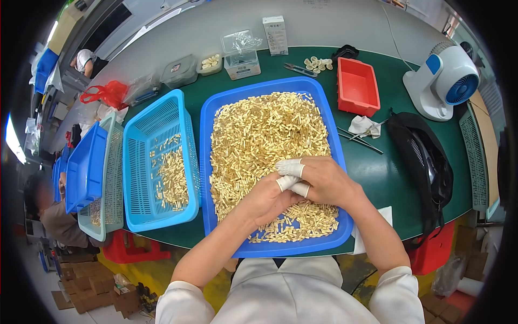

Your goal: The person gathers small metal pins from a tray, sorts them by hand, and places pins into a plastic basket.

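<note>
A blue tray (206, 162) holds a thick layer of small gold-coloured metal pieces (270, 129), thinner near its front edge. Over the front half of the layer, my left hand (268, 201) and my right hand (325, 179) meet, fingertips together. White finger cots cover several fingertips. My left fingers are curled and partly hidden by the right hand; my right fingers bend inward against them. Whatever lies between the fingers is too small or too covered to make out. Left of the tray stands a light-blue basket (135, 178) with a smaller heap of the same pieces (174, 178).
Along the back are plastic boxes (241, 66), tweezers (300, 69) and loose finger cots (318, 65). A red bin (358, 86), a fan (445, 81) and a black bag (423, 167) stand at right. More baskets (110, 178) and a seated person (67, 221) are at left.
</note>
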Action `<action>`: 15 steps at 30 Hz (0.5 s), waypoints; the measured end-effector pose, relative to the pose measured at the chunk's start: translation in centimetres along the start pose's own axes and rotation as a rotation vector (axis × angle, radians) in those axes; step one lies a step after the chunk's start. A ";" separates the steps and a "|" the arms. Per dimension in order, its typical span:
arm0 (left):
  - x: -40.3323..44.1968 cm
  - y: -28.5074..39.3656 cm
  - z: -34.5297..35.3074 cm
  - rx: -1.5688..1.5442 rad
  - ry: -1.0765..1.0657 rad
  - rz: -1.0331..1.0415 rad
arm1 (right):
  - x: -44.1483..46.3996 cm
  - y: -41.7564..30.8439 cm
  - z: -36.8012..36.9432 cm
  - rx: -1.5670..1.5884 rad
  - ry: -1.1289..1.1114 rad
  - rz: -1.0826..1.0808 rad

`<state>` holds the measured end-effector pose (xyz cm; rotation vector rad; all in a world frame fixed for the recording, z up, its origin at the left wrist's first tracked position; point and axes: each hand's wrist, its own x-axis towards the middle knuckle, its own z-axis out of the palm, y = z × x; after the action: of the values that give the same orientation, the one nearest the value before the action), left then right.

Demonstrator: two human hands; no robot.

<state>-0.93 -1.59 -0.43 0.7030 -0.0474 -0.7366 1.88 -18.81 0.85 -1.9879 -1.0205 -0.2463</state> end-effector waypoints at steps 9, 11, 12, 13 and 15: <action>0.1 0.4 -0.5 0.015 -0.033 -0.017 | 0.0 0.1 -0.3 -0.005 -0.031 -0.005; 0.0 0.5 -0.7 0.063 -0.022 -0.033 | 0.1 0.1 -0.3 -0.017 -0.039 -0.012; 0.0 0.5 -0.7 0.087 -0.018 -0.039 | 0.1 0.0 -0.3 -0.023 -0.042 -0.016; 0.1 0.4 -0.8 0.088 -0.018 -0.038 | 0.1 0.0 -0.3 -0.024 -0.043 -0.017; 0.2 0.2 -0.9 0.088 -0.040 -0.024 | 0.1 -0.2 -0.4 -0.031 -0.074 0.031</action>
<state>-0.43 -1.05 -1.05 0.7738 -0.1087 -0.7748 1.87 -19.03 1.24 -2.0524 -1.0377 -0.1735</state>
